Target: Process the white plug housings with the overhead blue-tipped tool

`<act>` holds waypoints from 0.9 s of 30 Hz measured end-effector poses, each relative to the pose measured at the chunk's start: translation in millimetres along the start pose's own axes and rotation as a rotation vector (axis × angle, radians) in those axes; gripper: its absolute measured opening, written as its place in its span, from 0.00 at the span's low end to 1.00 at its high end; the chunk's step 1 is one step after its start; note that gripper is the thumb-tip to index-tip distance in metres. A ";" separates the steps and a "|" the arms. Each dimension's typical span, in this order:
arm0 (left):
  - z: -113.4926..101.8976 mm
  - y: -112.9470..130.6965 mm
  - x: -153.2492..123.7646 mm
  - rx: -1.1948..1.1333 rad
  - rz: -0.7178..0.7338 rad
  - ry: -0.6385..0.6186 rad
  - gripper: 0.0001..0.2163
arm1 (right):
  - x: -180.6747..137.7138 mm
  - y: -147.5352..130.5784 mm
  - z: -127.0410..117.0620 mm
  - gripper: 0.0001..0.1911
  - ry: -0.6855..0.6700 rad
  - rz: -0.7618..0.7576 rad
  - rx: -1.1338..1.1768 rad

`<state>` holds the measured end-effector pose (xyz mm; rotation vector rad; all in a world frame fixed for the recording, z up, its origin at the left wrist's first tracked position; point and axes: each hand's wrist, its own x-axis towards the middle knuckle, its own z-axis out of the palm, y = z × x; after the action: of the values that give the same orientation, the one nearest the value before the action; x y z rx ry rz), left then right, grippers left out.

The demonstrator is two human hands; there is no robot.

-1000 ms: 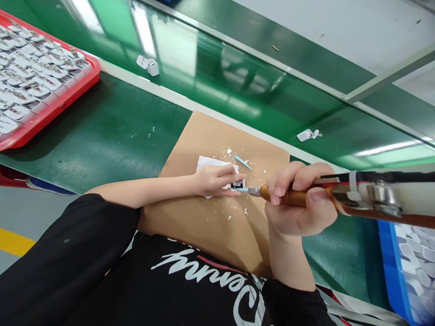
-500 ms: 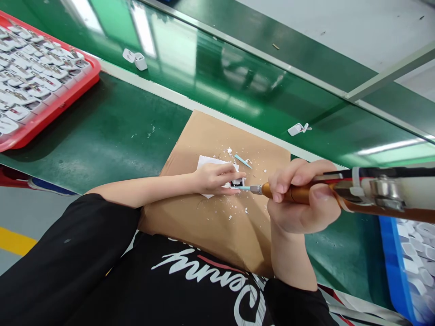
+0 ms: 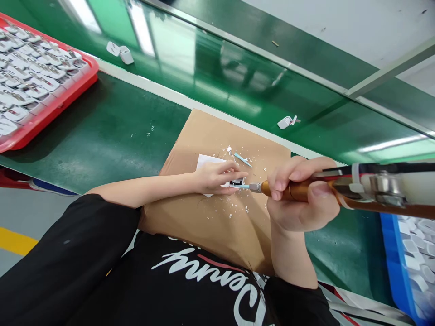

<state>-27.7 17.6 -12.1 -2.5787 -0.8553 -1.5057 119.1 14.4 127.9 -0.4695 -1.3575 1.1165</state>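
My left hand (image 3: 217, 175) is closed on a small white plastic housing (image 3: 237, 182) with a dark interior. Its fingers pin the housing from above over a white sheet (image 3: 206, 161), and they hide much of it. My right hand (image 3: 301, 215) is wrapped round a gold pencil-shaped power tool (image 3: 295, 192) with a metal collet. The tool's flat light-blue bit (image 3: 244, 186) points left and reaches the housing's near edge. A loose light-blue strip (image 3: 242, 159) lies just beyond, among white shavings (image 3: 229, 149).
Brown cardboard (image 3: 185, 145) lies under the hands on a green bench (image 3: 132, 117). A red tray (image 3: 76, 93) of white parts stands left, a blue bin (image 3: 394, 258) of white pieces right. White parts (image 3: 125, 55) and another (image 3: 286, 122) sit on the glossy green belt (image 3: 210, 68) behind.
The white parts on the green belt have shifted left. My hands, the housing and the tool stay in nearly the same place, with only slight movement.
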 end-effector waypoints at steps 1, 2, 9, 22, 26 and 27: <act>-0.5 0.0 1.1 -0.010 0.001 -0.004 0.19 | 0.3 0.6 -0.5 0.10 -0.005 -0.002 0.001; -1.3 0.2 2.4 -0.019 -0.005 -0.010 0.19 | 0.7 1.2 -1.1 0.10 -0.006 -0.008 -0.002; -4.0 0.4 8.8 -0.089 -0.047 0.007 0.11 | 2.3 4.6 -6.0 0.11 0.045 -0.019 -0.041; -5.9 -3.1 8.6 -0.088 -0.025 -0.001 0.15 | 3.1 2.3 -8.1 0.15 0.059 0.018 -0.074; -5.5 -2.9 8.4 -0.090 -0.028 0.000 0.16 | 2.3 2.8 -8.6 0.15 0.027 0.013 -0.075; -5.5 -2.9 8.4 -0.093 -0.026 0.003 0.16 | 2.1 3.4 -8.9 0.15 0.032 0.011 -0.080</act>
<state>-30.3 22.1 -3.0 -2.6388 -0.8419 -1.5924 125.8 20.5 124.2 -0.5512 -1.3766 1.0620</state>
